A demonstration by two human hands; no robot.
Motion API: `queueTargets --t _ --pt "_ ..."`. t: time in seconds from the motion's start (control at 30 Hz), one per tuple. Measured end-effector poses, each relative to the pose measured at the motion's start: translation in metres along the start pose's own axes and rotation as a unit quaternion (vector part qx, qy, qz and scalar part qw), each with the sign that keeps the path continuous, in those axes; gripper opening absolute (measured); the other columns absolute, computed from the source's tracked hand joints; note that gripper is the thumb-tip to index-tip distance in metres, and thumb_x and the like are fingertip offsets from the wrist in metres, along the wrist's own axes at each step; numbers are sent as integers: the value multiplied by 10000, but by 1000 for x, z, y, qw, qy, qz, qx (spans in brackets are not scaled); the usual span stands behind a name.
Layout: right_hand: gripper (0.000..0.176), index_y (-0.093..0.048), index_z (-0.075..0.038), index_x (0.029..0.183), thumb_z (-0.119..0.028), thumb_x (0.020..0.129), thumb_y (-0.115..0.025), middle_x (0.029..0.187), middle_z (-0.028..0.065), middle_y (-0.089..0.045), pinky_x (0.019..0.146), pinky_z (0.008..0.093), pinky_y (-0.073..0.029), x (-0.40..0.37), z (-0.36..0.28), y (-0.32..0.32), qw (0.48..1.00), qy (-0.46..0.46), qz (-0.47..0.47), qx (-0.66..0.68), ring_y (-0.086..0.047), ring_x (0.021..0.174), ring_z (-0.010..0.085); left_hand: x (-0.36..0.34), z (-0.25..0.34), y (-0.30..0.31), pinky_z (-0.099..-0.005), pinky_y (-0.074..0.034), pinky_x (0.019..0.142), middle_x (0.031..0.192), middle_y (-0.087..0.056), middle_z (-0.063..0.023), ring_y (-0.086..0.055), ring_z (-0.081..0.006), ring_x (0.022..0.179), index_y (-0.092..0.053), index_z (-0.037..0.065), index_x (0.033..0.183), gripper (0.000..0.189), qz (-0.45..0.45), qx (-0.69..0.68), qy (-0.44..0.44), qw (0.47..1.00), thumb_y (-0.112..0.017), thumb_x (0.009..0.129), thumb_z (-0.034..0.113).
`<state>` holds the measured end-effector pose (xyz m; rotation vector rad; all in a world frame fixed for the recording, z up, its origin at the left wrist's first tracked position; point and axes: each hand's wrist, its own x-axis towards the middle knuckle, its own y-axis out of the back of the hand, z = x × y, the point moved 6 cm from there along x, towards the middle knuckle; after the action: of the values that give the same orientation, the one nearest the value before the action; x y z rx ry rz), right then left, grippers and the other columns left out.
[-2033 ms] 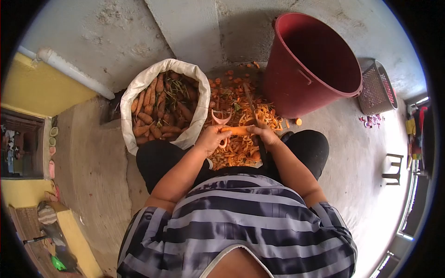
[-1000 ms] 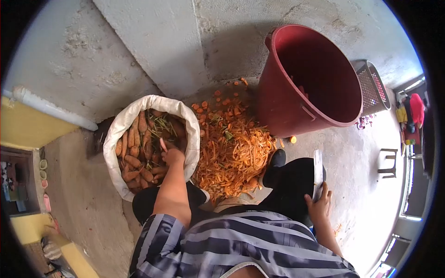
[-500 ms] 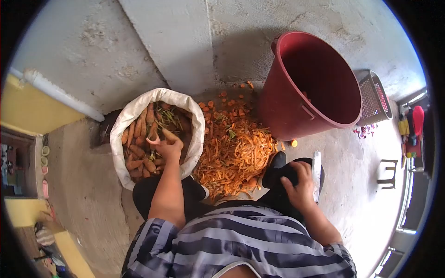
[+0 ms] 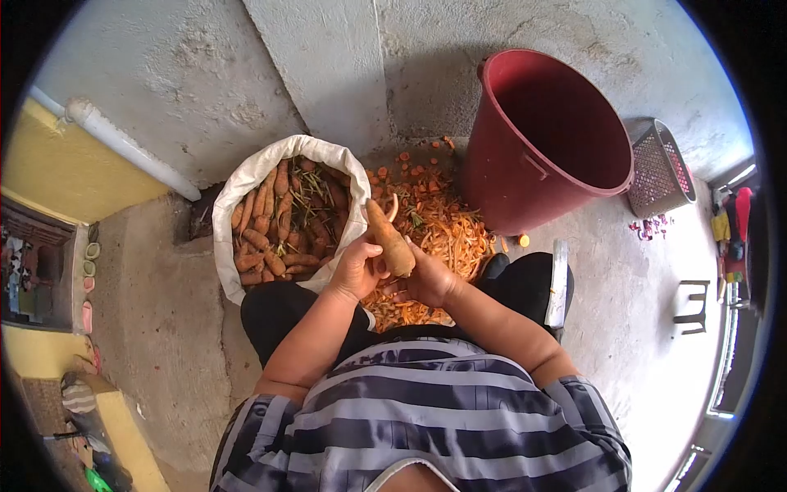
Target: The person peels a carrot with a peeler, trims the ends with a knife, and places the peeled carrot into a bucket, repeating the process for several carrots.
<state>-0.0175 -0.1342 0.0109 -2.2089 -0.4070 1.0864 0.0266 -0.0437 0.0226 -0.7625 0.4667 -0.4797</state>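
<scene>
A large unpeeled carrot (image 4: 388, 239) is held up between my two hands, its thick end toward me and its narrow end pointing away. My left hand (image 4: 358, 267) has its fingers curled against the carrot's left side. On the other side my right hand (image 4: 428, 277) wraps the thick end, with the thumb along it and fingers beneath. A thin, pale curved piece (image 4: 393, 207) shows beside the carrot's far end. To the left stands a white sack (image 4: 223, 220) with a rolled rim, full of carrots (image 4: 262, 201) and some green stalks. Under my hands lies a heap of orange peelings (image 4: 447, 246).
A tall dark red bin (image 4: 508, 176) stands beyond the peelings, near the wall. Right of it is a grey perforated basket (image 4: 656, 172). Cut carrot ends (image 4: 404, 157) lie along the wall. A whitish flat strip (image 4: 558, 283) is beside my right knee.
My left hand has come out of the sack with a carrot and moved right, over the peelings. My right hand has left my right knee and joined it on the carrot.
</scene>
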Motion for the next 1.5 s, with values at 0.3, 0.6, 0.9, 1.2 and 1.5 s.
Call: queueTargets --t 0.3,0.6,0.9,1.2,1.5 --pt "475 -489 -90 1082 -483 917 -281 872 70 -564 557 290 -467 -18 3 13 998 45 -30 -14 -550 635 176 -9 -13 -30 -313 -435 859 1173 -476 -95 -505 -157 1021 -362 -1 1250 457 -60 118 37 991 -490 888 247" --pt "342 -519 -75 1051 -367 896 -429 778 43 -566 461 245 -419 -38 -3 21 995 95 19 -4 -526 583 126 -10 -18 -43 -357 -375 944 1230 -445 -119 -434 -209 1140 -253 15 1325 486 -88 73 24 993 -423 926 235" --pt "224 -487 16 987 -175 880 -443 753 80 -579 441 258 -447 -56 -24 47 927 160 235 -246 -553 536 141 -10 -25 -15 -363 -485 737 1006 -537 -117 -563 -212 873 -393 56 1175 389 83 134 45 986 -438 913 341" --pt "316 -506 22 1103 -214 893 -501 814 84 -556 643 299 -424 -98 -59 37 818 279 239 -443 -535 749 139 -12 -29 1 -307 -461 505 794 -589 -88 -568 -199 628 -505 97 1012 316 96 -13 167 981 -474 875 380" --pt "228 -531 -24 981 -53 779 -632 859 41 -574 612 233 -463 -114 -78 41 888 389 128 -207 -550 739 99 -15 -38 -11 -296 -414 484 871 -600 -67 -564 -194 647 -548 100 1030 290 55 -78 193 976 -400 897 311"
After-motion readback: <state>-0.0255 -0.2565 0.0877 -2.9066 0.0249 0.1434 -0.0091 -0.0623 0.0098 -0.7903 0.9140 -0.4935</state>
